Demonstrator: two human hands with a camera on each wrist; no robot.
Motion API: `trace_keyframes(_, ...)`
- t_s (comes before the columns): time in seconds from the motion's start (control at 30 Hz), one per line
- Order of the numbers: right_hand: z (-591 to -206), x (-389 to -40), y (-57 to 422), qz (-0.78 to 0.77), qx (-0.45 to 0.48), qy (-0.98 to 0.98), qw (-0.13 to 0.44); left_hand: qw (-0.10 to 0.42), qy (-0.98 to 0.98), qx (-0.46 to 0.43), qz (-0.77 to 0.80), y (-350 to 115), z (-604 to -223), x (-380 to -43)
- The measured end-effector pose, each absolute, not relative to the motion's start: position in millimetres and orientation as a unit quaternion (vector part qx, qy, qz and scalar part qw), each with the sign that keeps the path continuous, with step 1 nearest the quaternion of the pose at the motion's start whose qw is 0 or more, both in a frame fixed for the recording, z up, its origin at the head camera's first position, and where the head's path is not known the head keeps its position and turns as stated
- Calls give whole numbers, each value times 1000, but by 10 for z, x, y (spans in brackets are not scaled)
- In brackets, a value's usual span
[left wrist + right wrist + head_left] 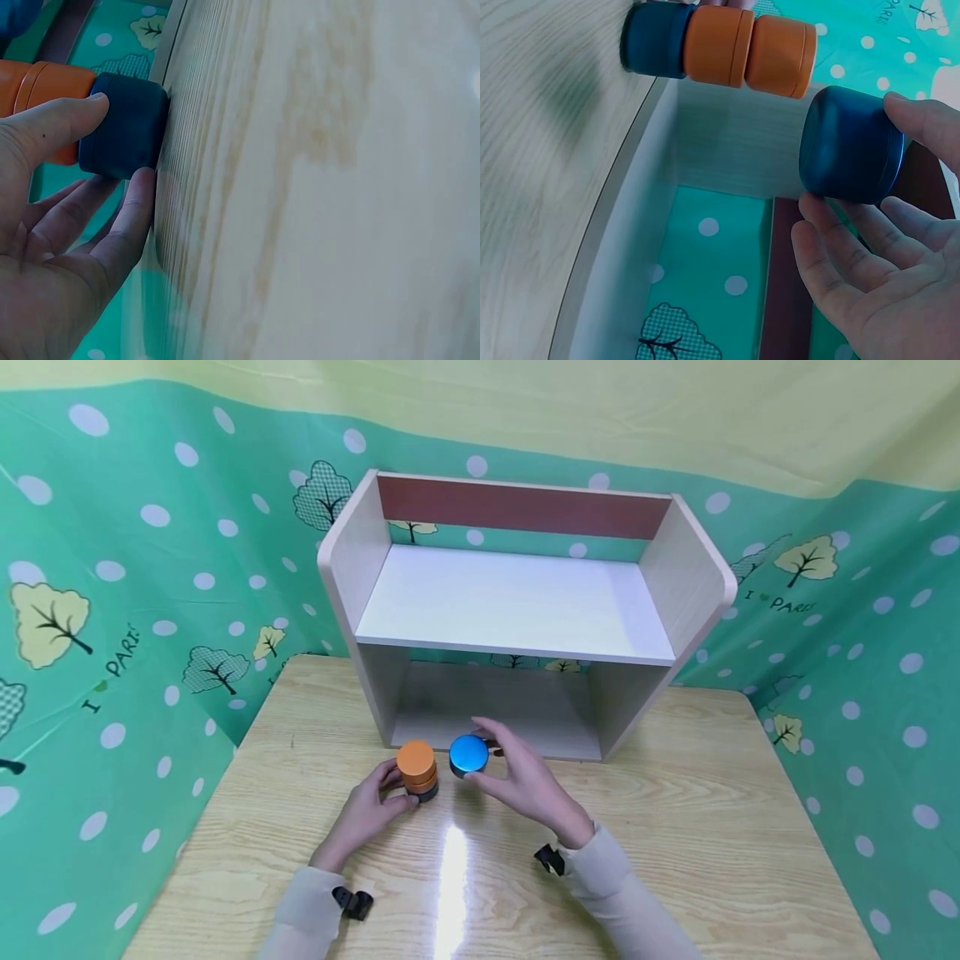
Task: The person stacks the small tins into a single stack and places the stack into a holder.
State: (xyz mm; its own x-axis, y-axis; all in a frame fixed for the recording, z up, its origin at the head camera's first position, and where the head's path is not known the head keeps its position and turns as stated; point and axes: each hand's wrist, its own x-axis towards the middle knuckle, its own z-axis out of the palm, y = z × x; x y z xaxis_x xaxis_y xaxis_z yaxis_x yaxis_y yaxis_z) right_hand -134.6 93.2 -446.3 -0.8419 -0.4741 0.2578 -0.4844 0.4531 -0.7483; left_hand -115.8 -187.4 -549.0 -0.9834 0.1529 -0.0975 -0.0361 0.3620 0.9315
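Three small round canisters stand in an upright stack: a dark one (124,126) at the bottom, then an orange one (714,46), then another orange one (416,762) on top. My left hand (371,810) holds the stack low down, its thumb and fingers on either side of the dark canister. To the right of the stack, a shiny blue canister (469,753) is pinched between the thumb and fingers of my right hand (528,777). The right wrist view shows this blue canister (851,145) raised off the table, beside the top of the stack and apart from it.
A two-level shelf unit (517,602) stands just behind the hands on the wooden table (697,827); its lower front edge is close to the stack. A green dotted curtain (150,568) hangs behind and at both sides.
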Motion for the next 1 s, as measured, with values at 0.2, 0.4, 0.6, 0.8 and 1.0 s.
trace_keyframes(0.2,-4404,-1375,844,439,286,-852,6,84,822,38,562,-1885,-5493,-1161)
trace_keyframes(0.4,-4384,-1416,749,441,295,-848,0,85,817,44,568,-1872,-5473,-1148)
trace_keyframes(0.6,-4384,-1468,658,445,307,-841,-6,83,821,41,563,-1885,-5494,-1161)
trace_keyframes(0.8,-4361,-1506,571,437,315,-842,-17,87,817,36,568,-1886,-5488,-1163)
trace_keyframes(1.0,-4366,-1515,468,432,323,-842,-24,88,816,40,570,-1885,-5489,-1166)
